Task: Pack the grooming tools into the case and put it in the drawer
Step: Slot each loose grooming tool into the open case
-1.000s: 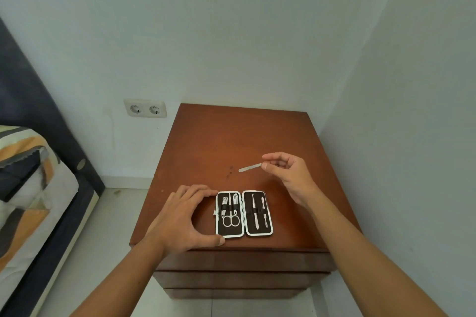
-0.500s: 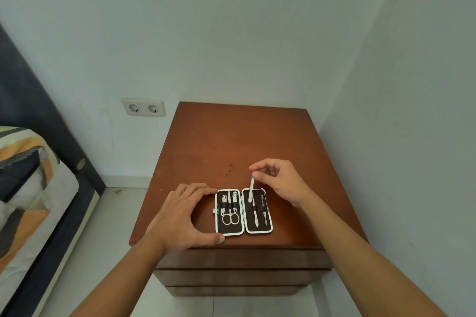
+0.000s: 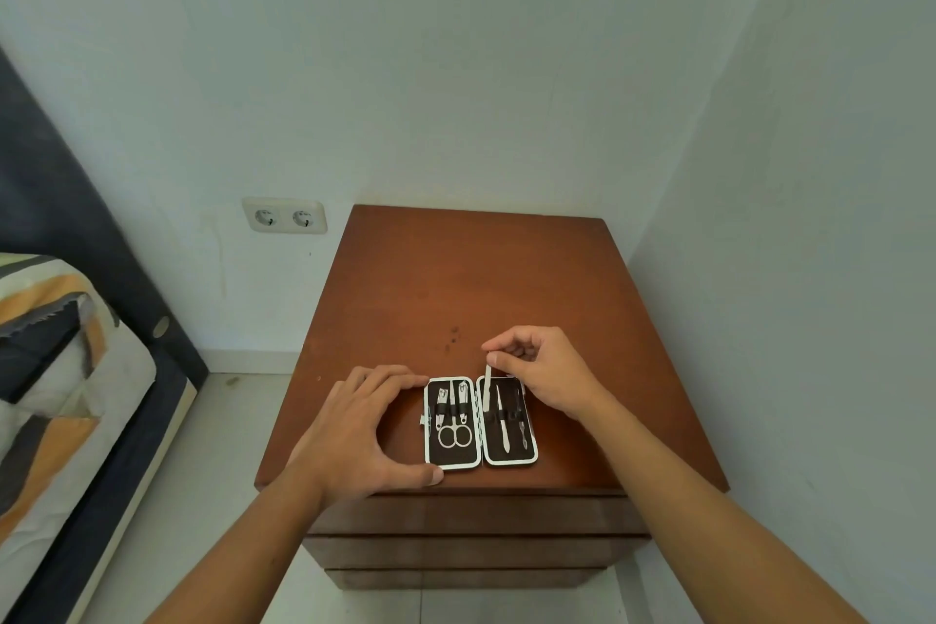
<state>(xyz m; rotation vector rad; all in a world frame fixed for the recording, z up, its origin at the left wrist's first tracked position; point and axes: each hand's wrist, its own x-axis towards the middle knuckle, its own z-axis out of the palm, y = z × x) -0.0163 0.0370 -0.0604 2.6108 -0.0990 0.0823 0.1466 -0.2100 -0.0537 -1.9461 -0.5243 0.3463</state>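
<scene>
Left hand [image 3: 360, 426] cups the open case [image 3: 480, 422] at the near edge of the nightstand [image 3: 456, 279], fingers and thumb curved round its left side, likely to stop it sliding. Dark lining, white trim, steel scissors [image 3: 454, 436] strapped in. Right hand [image 3: 544, 370] pinches the thin flat file [image 3: 487, 388], tip down in the right half, seemingly aiming under the elastic band.

The black, white-rimmed case [image 3: 481, 421] lies open flat at the front edge of the nightstand [image 3: 471, 279], scissors [image 3: 454, 436] and clippers strapped left, tweezers [image 3: 501, 421] right, the nail file [image 3: 486, 388] entering tilted.
</scene>
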